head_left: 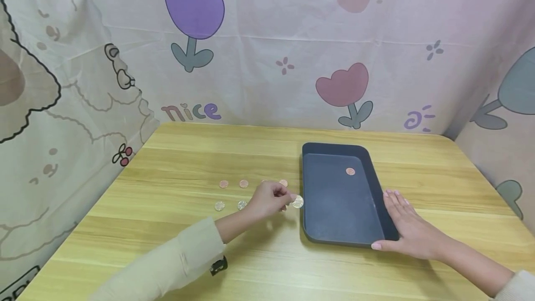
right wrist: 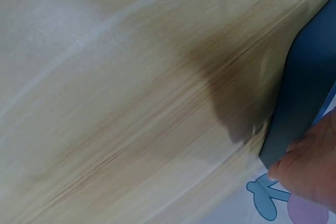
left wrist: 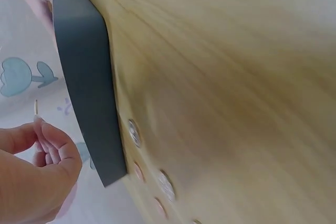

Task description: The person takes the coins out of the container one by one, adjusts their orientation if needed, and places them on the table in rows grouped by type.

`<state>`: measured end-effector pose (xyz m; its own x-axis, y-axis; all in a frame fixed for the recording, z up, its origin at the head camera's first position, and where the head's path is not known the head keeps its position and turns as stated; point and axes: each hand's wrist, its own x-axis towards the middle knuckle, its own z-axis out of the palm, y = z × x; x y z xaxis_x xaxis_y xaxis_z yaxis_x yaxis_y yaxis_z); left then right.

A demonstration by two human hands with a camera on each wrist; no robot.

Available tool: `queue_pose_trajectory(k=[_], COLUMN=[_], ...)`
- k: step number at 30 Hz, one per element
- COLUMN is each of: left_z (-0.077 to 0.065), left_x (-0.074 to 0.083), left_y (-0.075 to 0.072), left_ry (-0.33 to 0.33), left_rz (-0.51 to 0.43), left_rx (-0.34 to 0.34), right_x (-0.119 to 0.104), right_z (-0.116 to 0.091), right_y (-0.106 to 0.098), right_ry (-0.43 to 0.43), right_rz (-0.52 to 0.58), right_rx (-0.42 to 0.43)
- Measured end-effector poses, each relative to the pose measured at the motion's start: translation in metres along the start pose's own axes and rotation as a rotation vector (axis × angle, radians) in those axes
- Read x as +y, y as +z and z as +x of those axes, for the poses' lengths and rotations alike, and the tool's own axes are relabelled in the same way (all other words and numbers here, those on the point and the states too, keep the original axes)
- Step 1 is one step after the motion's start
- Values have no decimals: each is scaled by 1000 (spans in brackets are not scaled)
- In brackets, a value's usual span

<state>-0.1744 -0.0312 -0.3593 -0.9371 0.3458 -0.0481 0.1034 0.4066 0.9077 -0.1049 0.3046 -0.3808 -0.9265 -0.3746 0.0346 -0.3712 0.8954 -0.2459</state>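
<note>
My left hand (head_left: 267,197) pinches a silvery coin (head_left: 298,201) between thumb and fingertips, at the left rim of a dark grey rectangular tray (head_left: 308,226). In the left wrist view that coin (left wrist: 36,107) stands edge-on above the fingers, higher than the tray wall (left wrist: 86,72). One copper coin (head_left: 350,171) lies inside the tray, toward the back. My right hand (head_left: 414,233) rests against the tray's right side near its front corner, fingers straight along the outer wall and thumb at the front edge. The right wrist view shows only part of that hand (right wrist: 310,166).
Left of the tray, coins lie in two rows: copper ones (head_left: 224,184) behind, silvery ones (head_left: 219,206) in front, some hidden by my left hand. The wooden table (head_left: 188,152) meets a patterned cloth (head_left: 267,82) at the back and sides.
</note>
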Motion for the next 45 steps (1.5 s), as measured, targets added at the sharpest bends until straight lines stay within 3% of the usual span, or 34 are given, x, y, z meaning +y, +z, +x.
queue_pose_trajectory(k=[10,20,30,38,45], left_z=[-16,-32,-53,-58,-61], left_x=[-23,-54,-82,-98,-99], left_y=[-33,-77,-123,-147,-159], left_ry=[-96,-177,-159,-259,-336], left_rz=[8,64,195,252,280], left_rx=[74,156,165,193,151], right_x=[0,1,-1,-1,-2], right_z=[0,0,-1,-1,0], right_y=[1,-1,0,0,-1], right_ry=[1,8,7,16,13], right_rz=[-1,-9,-5,0,-1], right_rx=[-2,-11,-6,-15,-14])
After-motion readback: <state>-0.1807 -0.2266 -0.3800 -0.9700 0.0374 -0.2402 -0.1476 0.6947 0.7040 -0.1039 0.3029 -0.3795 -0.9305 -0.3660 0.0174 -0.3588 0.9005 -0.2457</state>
